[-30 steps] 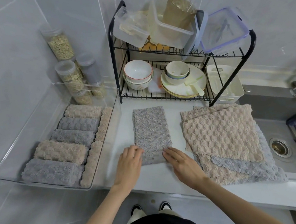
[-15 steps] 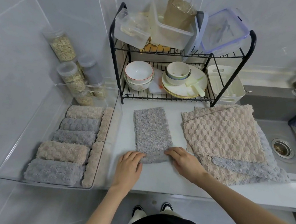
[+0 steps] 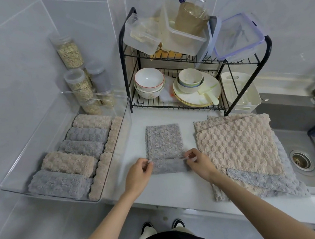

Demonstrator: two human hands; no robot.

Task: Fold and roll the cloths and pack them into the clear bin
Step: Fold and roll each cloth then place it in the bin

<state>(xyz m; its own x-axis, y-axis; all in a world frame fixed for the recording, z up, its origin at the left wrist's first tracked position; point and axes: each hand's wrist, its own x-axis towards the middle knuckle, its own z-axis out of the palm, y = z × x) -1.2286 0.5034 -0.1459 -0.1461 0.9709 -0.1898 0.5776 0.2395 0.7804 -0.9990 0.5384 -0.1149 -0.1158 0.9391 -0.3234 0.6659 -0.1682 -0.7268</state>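
Both bare arms reaching up from the bottom of the frame, pointing in toward the middle. Left hand (image 3: 139, 172) just left of the middle, fingers curled, pinching the left end of the rolled near edge of the grey cloth (image 3: 164, 142). Right hand (image 3: 198, 163) just right of the middle, fingers curled too, pinching the right end. Hands level, a little apart.

The grey cloth (image 3: 164, 144) lies on the worktop (image 3: 171, 188), folded to a narrow strip, with its near end turned over into a short roll. To its right lies a flat stack of beige and grey cloths (image 3: 237, 146). At left, the clear bin (image 3: 96, 95) holds rolled cloths (image 3: 68, 163), beige and grey, packed side by side.
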